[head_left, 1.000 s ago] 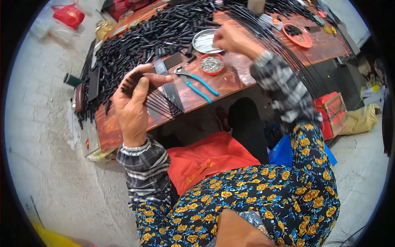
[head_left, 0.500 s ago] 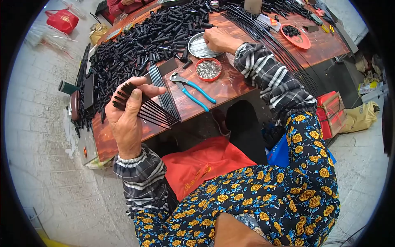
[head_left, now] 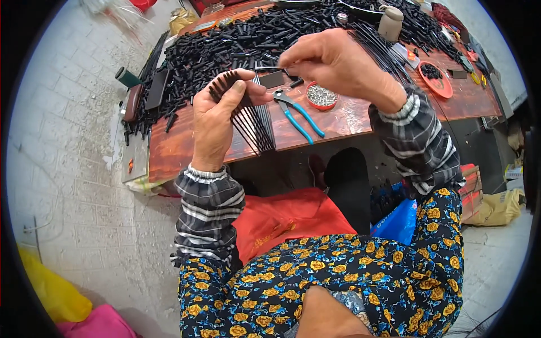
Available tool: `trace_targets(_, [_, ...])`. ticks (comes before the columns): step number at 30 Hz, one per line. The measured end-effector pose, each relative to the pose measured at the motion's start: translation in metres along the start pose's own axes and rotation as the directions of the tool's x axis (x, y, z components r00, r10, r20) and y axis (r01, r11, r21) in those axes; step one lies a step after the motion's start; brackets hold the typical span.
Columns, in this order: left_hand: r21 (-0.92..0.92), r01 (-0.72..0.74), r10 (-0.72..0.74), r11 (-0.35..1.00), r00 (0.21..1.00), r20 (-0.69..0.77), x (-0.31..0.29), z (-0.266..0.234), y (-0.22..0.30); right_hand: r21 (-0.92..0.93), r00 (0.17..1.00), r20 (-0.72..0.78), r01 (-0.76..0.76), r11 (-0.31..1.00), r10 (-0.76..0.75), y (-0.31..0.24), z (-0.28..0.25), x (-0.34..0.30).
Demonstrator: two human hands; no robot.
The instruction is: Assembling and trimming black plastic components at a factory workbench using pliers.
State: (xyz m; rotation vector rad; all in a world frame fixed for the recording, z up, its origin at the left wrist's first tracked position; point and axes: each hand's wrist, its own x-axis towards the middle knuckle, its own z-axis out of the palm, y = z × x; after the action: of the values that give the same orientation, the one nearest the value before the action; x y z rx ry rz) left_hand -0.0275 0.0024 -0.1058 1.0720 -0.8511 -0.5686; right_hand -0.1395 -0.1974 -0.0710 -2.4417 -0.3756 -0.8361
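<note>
My left hand (head_left: 213, 125) is closed round a fanned bundle of thin black rods (head_left: 246, 128), their thicker ends up by the thumb and their shafts slanting down over the table's edge. To its right, my right hand (head_left: 349, 65) is raised above the table with its fingers pinched, slightly blurred. A thin, pale, needle-like piece (head_left: 267, 68) sticks out from those fingertips toward the bundle. Below the right hand lie blue-handled pliers (head_left: 302, 119) and a red dish (head_left: 322, 107) of small metal bits. The right hand hides the round metal dish.
A large heap of black tubular parts (head_left: 197, 62) covers the far left of the wooden table (head_left: 169, 149). More long black rods (head_left: 375, 48) lie beyond my right hand, near a beige jar (head_left: 390, 23) and an orange plate (head_left: 442, 85). Red cloth (head_left: 293, 217) covers my lap.
My right hand has lifted away from the round metal dish and come back toward my left hand with a thin piece. The view has shifted, while the left hand keeps the rods.
</note>
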Motion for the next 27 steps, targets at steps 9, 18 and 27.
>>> trace_targets(9, [0.004, -0.028, 0.028, 1.000, 0.999, 0.017, -0.002, 0.001, 0.000, -0.213, 0.993, 0.113, 0.041, 0.976, -0.017, -0.035, 0.004, 0.008])
trace_targets(18, [0.009, -0.038, 0.038, 0.999, 0.999, 0.018, -0.002, 0.000, -0.003, -0.325, 0.989, 0.144, 0.066, 0.943, -0.019, -0.033, 0.008, 0.009])
trace_targets(27, [-0.016, -0.031, 0.031, 0.999, 0.999, 0.022, -0.001, -0.003, -0.003, -0.438, 0.982, 0.081, 0.186, 0.879, -0.168, -0.024, 0.017, 0.004])
